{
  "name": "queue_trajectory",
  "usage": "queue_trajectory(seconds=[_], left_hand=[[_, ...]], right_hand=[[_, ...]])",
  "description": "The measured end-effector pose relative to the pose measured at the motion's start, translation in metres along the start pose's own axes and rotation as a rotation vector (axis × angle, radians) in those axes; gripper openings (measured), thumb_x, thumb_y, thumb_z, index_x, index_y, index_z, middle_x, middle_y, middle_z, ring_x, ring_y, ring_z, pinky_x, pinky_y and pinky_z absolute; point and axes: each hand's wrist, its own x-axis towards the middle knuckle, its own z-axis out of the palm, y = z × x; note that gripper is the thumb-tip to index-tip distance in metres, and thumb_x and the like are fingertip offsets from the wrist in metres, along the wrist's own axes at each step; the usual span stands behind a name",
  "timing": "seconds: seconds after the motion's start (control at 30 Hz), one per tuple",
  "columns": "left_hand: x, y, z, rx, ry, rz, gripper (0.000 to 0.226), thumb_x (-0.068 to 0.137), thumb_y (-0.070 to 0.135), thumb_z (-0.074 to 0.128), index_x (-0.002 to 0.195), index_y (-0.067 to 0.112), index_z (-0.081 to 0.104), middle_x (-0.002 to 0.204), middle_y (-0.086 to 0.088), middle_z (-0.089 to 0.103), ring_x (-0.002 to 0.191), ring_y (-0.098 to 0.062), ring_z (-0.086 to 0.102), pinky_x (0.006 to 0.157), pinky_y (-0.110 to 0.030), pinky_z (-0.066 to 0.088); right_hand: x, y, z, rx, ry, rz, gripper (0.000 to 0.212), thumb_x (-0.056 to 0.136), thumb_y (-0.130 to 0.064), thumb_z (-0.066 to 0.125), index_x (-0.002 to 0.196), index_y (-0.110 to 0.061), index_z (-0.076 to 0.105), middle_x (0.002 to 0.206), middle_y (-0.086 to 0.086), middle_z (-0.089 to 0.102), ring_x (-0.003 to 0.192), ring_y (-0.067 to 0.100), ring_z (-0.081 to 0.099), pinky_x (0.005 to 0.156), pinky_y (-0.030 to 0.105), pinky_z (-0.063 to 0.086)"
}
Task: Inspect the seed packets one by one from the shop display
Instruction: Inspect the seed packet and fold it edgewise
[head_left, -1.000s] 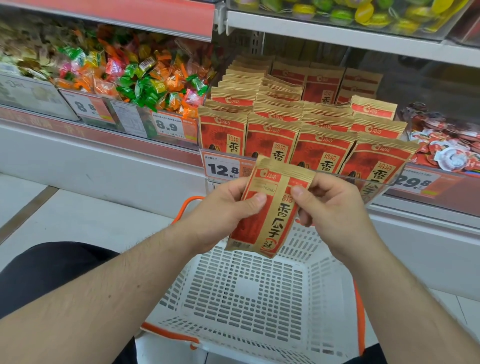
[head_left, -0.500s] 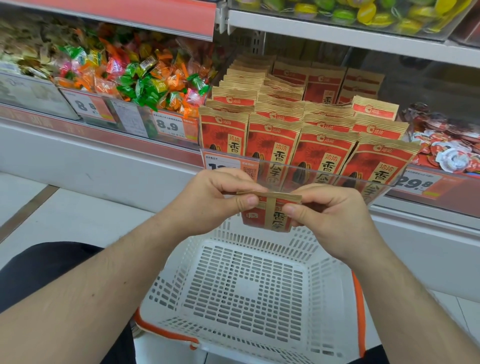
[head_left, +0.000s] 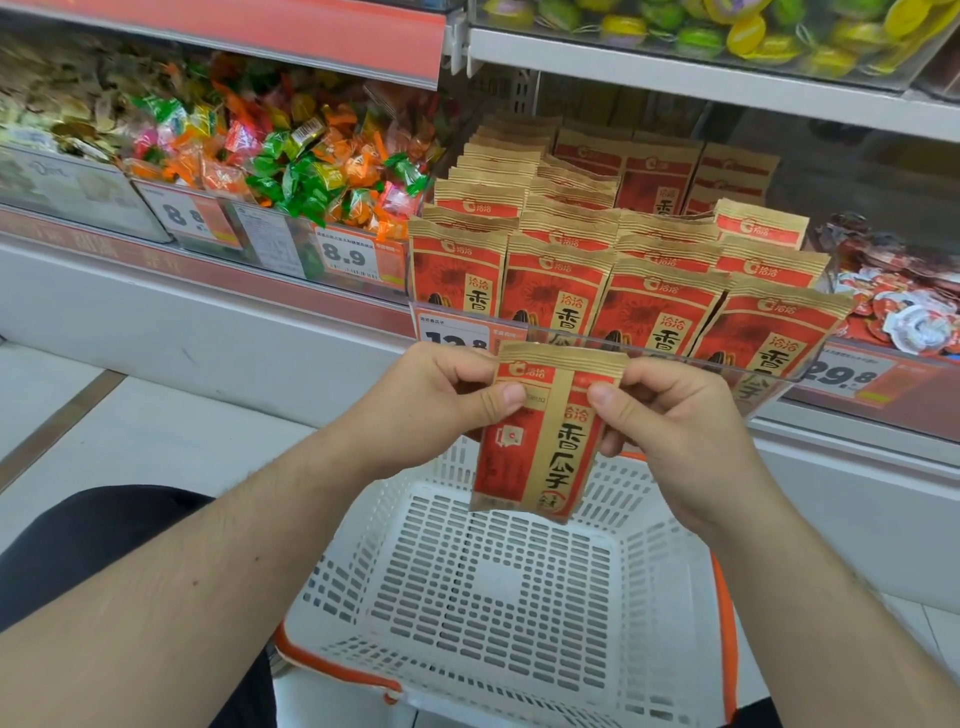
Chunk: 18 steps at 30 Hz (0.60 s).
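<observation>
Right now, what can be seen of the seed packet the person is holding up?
The held seed packet is a flat red pouch with a crimped gold top seal, a gold vertical band carrying large dark characters, and a gold bottom edge. It hangs roughly upright, slightly tilted, above the white basket and in front of the shelf display. The left hand and right hand pinch its upper corners, thumbs on the side facing the camera.

We can't read the price tag (head_left: 451, 332) at centre, lower digits hidden behind left hand (head_left: 431, 410); small print on held packet (head_left: 540, 436) too blurred; basket (head_left: 363, 571) cut off at bottom edge.
</observation>
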Motion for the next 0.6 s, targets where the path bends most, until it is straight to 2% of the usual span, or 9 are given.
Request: queue_trajectory(seconds=[0.07,0.13,0.2,0.27,0.33,0.4,0.47,0.6], left_hand=[[0.0011,0.0034,0.0014,-0.066,0.019,-0.041,0.028,0.078,0.025,0.064,0.096,0.007,0.075,0.094,-0.007,0.077,0.085,-0.02,0.074,0.069,-0.029,0.059],[0.0028,0.004,0.0021,-0.131,0.066,-0.075,0.028,0.077,0.026,0.063,0.098,0.011,0.075,0.094,-0.008,0.077,0.083,-0.019,0.073,0.068,-0.033,0.061],[0.0038,0.005,0.0039,-0.188,0.096,-0.108,0.03,0.078,0.027,0.062,0.1,0.01,0.074,0.094,-0.007,0.077,0.083,-0.019,0.073,0.068,-0.035,0.061],[0.0039,0.0056,0.0059,-0.229,0.1,-0.134,0.032,0.079,0.028,0.062,0.102,0.01,0.073,0.095,-0.006,0.077,0.084,-0.019,0.073,0.066,-0.033,0.061],[0.003,0.0058,0.0063,-0.235,0.073,-0.178,0.034,0.079,0.029,0.062,0.106,0.01,0.072,0.101,-0.008,0.076,0.091,-0.021,0.073,0.07,-0.038,0.062],[0.0002,0.0048,0.0061,-0.197,-0.01,-0.238,0.039,0.079,0.029,0.064,0.113,0.012,0.07,0.108,-0.009,0.075,0.097,-0.023,0.072,0.073,-0.043,0.062],[-0.0033,0.0046,0.0075,-0.183,-0.1,-0.274,0.041,0.079,0.028,0.066,0.118,0.014,0.067,0.111,-0.007,0.075,0.098,-0.025,0.073,0.069,-0.04,0.062],[-0.005,0.0096,0.0092,-0.235,-0.104,-0.262,0.041,0.079,0.027,0.065,0.119,0.015,0.066,0.11,-0.01,0.074,0.093,-0.027,0.074,0.065,-0.042,0.062]], right_hand=[[0.0009,0.0025,-0.0025,-0.056,-0.066,0.032,0.015,0.077,-0.026,0.077,0.089,-0.018,0.073,0.075,-0.004,0.073,0.061,0.012,0.061,0.061,0.025,0.051],[0.0008,0.0056,-0.0041,-0.129,-0.149,0.08,0.022,0.077,-0.029,0.078,0.097,-0.018,0.073,0.092,0.0,0.076,0.08,0.023,0.068,0.075,0.033,0.058],[-0.0006,0.0078,-0.0038,-0.148,-0.208,0.134,0.027,0.079,-0.031,0.077,0.102,-0.017,0.072,0.1,0.004,0.075,0.096,0.026,0.07,0.087,0.041,0.057],[-0.0005,0.0078,-0.0033,-0.116,-0.205,0.163,0.027,0.078,-0.026,0.069,0.102,-0.014,0.071,0.099,0.006,0.076,0.096,0.024,0.072,0.085,0.038,0.058],[0.0001,0.0059,-0.0035,-0.067,-0.173,0.18,0.024,0.079,-0.02,0.067,0.101,-0.012,0.071,0.095,0.007,0.076,0.09,0.023,0.073,0.078,0.035,0.059],[0.0005,0.0041,-0.004,0.021,-0.139,0.208,0.027,0.077,-0.021,0.065,0.102,-0.009,0.07,0.093,0.01,0.077,0.085,0.024,0.074,0.071,0.033,0.06],[0.001,0.0032,-0.005,0.09,-0.115,0.233,0.031,0.077,-0.022,0.064,0.103,-0.007,0.07,0.093,0.013,0.076,0.082,0.025,0.074,0.065,0.031,0.058],[0.0,-0.0009,-0.0089,0.123,-0.165,0.274,0.036,0.082,-0.024,0.067,0.114,-0.007,0.065,0.101,0.015,0.075,0.089,0.03,0.073,0.068,0.035,0.061]])
